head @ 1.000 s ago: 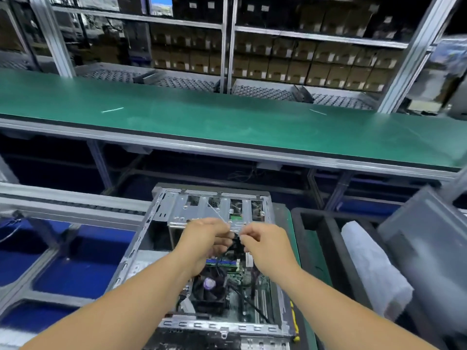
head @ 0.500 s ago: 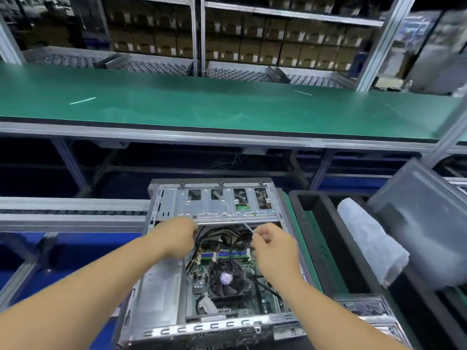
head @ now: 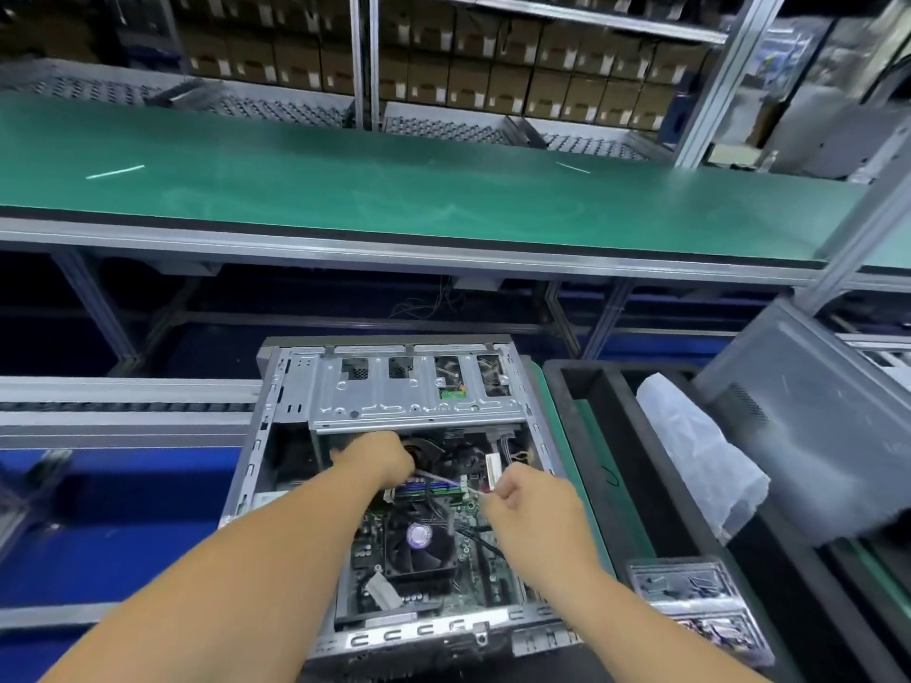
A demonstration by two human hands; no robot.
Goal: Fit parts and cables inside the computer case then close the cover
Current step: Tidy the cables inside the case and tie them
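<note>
An open silver computer case (head: pixel 296 382) lies flat in front of me, its motherboard and black CPU fan (head: pixel 419 537) exposed. A metal drive cage (head: pixel 414 391) spans its far end. My left hand (head: pixel 377 458) reaches in just below the cage, fingers closed around a bundle of cables. My right hand (head: pixel 525 500) pinches the end of a thin pale cable tie (head: pixel 446 480), which stretches across to the left hand. A grey cover panel (head: pixel 808 411) leans at the right.
A black tray (head: pixel 557 386) to the right holds a white plastic bag (head: pixel 700 446) and, nearer me, a packet of parts (head: pixel 690 589). A green conveyor bench (head: pixel 394 189) runs across behind. A roller rail (head: pixel 123 401) extends left of the case. Shelves of cartons stand beyond.
My hands have moved apart from above the case and dropped inside it. The pale cable tie is now drawn out between them. The view has tilted down onto the case.
</note>
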